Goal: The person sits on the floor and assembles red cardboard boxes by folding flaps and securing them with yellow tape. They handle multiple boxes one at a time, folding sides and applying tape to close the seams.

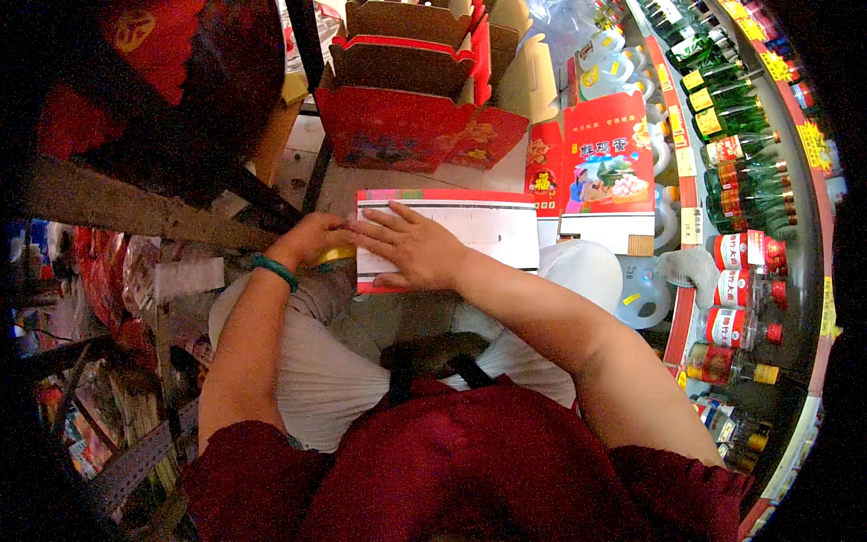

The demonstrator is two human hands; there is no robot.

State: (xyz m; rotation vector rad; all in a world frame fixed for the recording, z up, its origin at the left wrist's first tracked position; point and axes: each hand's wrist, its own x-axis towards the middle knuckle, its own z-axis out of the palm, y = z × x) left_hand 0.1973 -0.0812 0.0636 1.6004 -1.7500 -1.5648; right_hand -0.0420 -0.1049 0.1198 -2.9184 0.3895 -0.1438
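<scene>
A red-and-white cardboard carton [488, 237] lies in front of me between my knees, its white panel facing up. My right hand [411, 248] rests flat on the left part of that panel, fingers stretched to the left. At the carton's left edge is my left hand [312, 240], with a green band on its wrist. Its fingers curve over a yellow round thing [337, 256] that looks like a roll of tape, mostly hidden below the palm. The fingertips of both hands meet at the carton's edge.
Open red cartons [397, 126] stand ahead of me. A red printed carton [607, 163] stands at the right, beside clear plastic jugs [643, 294]. Shelves of bottles [736, 181] line the right side. A dark metal frame [271, 203] and bagged goods [99, 280] are at the left.
</scene>
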